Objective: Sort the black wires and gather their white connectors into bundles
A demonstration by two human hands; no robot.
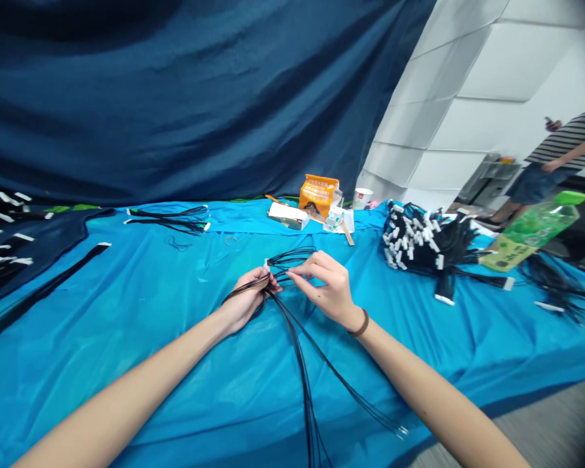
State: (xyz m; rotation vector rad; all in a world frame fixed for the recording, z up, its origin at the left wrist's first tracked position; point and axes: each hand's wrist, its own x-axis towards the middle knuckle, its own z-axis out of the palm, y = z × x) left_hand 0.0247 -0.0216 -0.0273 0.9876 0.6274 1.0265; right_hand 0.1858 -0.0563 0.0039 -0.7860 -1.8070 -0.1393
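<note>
My left hand (250, 296) is closed around a bundle of thin black wires (299, 348) just below a small white connector (266, 263). From that hand, long wire ends trail down over the front of the blue cloth, some with bare metal tips. Several wires also loop out to the right of the connector. My right hand (326, 286), with a brown band at the wrist, pinches at these wires with thumb and forefinger. Its fingertips are a short way right of the connector. How many wires it grips is too fine to make out.
A heap of black harnesses with white connectors (412, 237) lies right, beside a tilted green bottle (533, 231). More harnesses (170, 218) lie at the left. An orange package (318, 195), an open box (287, 216) and a paper cup (362, 197) stand behind. A person (560, 153) stands far right.
</note>
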